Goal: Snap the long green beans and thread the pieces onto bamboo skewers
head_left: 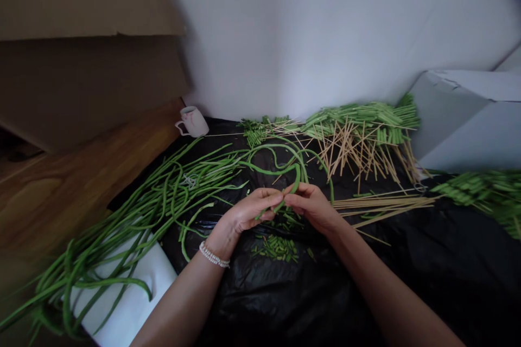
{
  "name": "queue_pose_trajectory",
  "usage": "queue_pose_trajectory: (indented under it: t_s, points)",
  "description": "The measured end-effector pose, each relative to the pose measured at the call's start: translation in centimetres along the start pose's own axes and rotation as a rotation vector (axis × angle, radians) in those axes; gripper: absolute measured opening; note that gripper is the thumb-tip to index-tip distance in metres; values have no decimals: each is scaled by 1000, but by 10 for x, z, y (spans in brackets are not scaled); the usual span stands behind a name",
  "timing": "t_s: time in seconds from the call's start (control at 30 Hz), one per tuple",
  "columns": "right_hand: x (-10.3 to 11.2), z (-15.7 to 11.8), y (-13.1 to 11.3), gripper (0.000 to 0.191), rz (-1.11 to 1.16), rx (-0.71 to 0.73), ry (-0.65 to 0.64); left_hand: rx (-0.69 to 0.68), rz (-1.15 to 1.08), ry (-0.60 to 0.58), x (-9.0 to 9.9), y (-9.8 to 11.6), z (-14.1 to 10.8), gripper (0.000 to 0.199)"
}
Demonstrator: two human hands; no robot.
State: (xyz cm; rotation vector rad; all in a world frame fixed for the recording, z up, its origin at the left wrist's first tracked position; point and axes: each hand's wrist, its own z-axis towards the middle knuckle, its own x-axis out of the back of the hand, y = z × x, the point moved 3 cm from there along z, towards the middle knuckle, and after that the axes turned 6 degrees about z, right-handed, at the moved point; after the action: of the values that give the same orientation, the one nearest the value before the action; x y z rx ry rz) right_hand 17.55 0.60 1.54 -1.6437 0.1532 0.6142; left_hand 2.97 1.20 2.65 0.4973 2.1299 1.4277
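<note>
- Black sheet (252, 303) below, white wall (244, 38) far behind!
- Left hand (254, 208) and right hand (311, 203) both pinch one green stalk (298, 176), right of the loose stalks (173, 203).
- Close-set grips should keep it steady.

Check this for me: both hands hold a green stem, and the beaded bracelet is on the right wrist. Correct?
The wrist is wrong: in the head view, the beaded bracelet circles the left wrist. The left hand and right hand do both hold a green stem.
</note>
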Motion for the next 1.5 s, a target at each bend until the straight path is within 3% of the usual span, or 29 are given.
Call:
queue_pose_trajectory:
  t_s: [0.23,0.4,0.53,0.67,0.83,1.0,1.2,1.27,1.37,1.5]
  points:
    - [8,2,-9,29,182,2,113,23,267,-40,0,-1,-3,34]
    - [7,2,-8,30,127,-11,94,-21,196,-53,-2,2,-2,43]
    - [5,1,-6,32,75,-17,100,-17,189,-68,-5,2,-2,38]
    - [7,2,-6,30,80,18,124,-9,161,35,-2,1,0,35]
    - [10,5,-6,26,115,74,141,-73,-15,186,4,-1,4,35]
    - [10,6,-3,25,103,101,140,-98,-247,193,6,-5,9,31]
    - [4,3,-4,26,49,86,152,-226,-655,286,32,4,8,20]
    - [2,3,-3,25,32,83,121,-180,-699,237,32,5,7,20]
    - [2,3,-2,24,7,93,93,-67,-572,132,21,2,6,24]
    - [4,3,0,24,-42,81,53,-34,-254,71,7,-3,6,30]
